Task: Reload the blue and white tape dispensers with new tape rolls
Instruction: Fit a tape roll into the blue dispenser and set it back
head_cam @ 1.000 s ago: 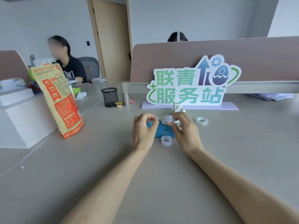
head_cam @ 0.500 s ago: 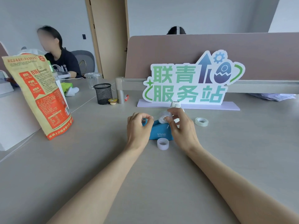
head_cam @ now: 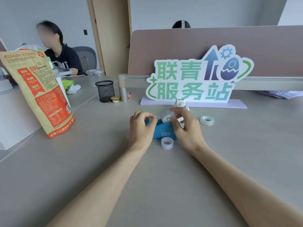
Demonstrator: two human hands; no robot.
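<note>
The blue tape dispenser (head_cam: 164,132) stands on the grey desk between my hands. My right hand (head_cam: 186,128) pinches a tape roll on its white hub (head_cam: 168,116) right over the dispenser's cradle. My left hand (head_cam: 141,128) is closed at the dispenser's cutter end, fingertips pinched together, apparently on the tape's free end. The white dispenser (head_cam: 180,103) stands just behind, partly hidden by my right fingers. An empty translucent core ring (head_cam: 167,143) lies in front of the blue dispenser. A fresh clear tape roll (head_cam: 207,120) lies to the right.
A green and blue lettered sign (head_cam: 196,79) stands behind the dispensers. An orange snack bag (head_cam: 36,92) stands at the left, with a black mesh pen cup (head_cam: 105,91) and a small sauce cup (head_cam: 115,99) beyond. A seated person (head_cam: 55,49) is at far left.
My right hand has lowered the roll from between both hands to the blue dispenser's cradle and tilted it. My left hand stays near the cutter end. The camera has moved closer.
</note>
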